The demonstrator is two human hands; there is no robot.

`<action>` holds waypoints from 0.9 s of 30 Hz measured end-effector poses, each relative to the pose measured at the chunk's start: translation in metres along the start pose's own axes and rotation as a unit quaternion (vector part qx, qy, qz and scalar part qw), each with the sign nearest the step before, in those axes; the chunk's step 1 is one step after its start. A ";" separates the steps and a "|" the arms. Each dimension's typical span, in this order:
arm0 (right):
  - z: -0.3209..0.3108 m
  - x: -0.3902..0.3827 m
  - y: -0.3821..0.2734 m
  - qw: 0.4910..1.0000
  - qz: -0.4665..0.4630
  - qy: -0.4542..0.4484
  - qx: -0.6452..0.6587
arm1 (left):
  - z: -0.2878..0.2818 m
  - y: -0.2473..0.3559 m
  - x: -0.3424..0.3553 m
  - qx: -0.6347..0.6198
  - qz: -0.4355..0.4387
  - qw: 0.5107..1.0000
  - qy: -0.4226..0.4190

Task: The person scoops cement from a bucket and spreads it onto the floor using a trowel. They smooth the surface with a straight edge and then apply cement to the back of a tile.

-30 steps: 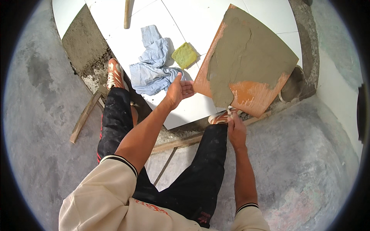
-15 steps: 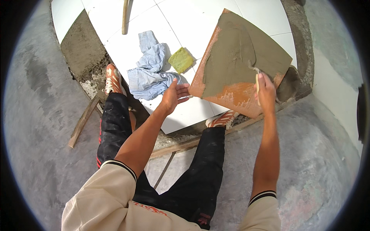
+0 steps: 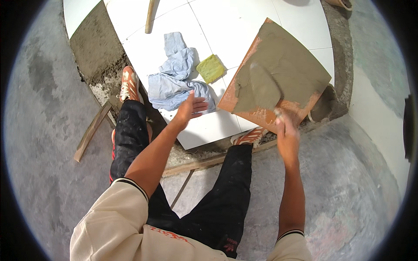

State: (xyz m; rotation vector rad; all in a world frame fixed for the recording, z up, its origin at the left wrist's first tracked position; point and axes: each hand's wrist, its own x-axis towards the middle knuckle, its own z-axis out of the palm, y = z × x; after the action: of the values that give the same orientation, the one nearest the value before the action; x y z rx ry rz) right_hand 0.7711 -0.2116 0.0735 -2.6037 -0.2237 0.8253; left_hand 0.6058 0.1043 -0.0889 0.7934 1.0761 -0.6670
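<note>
My right hand [image 3: 288, 140] grips a trowel by its handle. The trowel's blade [image 3: 263, 82] lies flat against grey mortar [image 3: 300, 61] spread over the back of a square orange tile [image 3: 294, 112]. Bare ribbed orange shows along the tile's near and left edges. That tile is tilted, its right side by a round bucket-like container [image 3: 324, 103] that it partly hides. My left hand [image 3: 190, 110] is apart from the tile's left corner, empty, fingers stretched out, over a crumpled light-blue cloth [image 3: 163, 89] on white floor tiles [image 3: 204, 130].
A yellow-green sponge [image 3: 210, 68] sits between cloth and tile. Farther off lies a wooden handle [image 3: 150, 16]. A wooden strip [image 3: 92, 131] rests on the concrete at left, and a long wooden batten [image 3: 204, 162] runs along the near edge. My shoes [image 3: 129, 85] stand beside the white tiles.
My right hand has drawn the trowel toward me and slightly left across the mortar. My left hand has shifted a little left, away from the tile's corner.
</note>
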 end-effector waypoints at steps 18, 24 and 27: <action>-0.047 0.144 0.011 0.996 0.074 -0.018 0.038 | -0.246 -0.040 -0.182 0.551 -0.054 0.765 0.330; -0.041 0.114 0.057 0.993 -0.103 -0.059 -0.013 | -0.210 -0.023 -0.173 0.577 -0.129 0.732 0.338; -0.026 0.073 0.059 0.987 -0.090 -0.129 -0.024 | -0.213 -0.024 -0.173 0.581 -0.131 0.727 0.341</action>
State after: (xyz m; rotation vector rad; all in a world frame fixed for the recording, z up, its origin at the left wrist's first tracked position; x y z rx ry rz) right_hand 0.8474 -0.2541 0.0308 -2.4688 -0.5486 1.1018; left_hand 0.4222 0.2831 0.0120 2.1317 1.3973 -1.3987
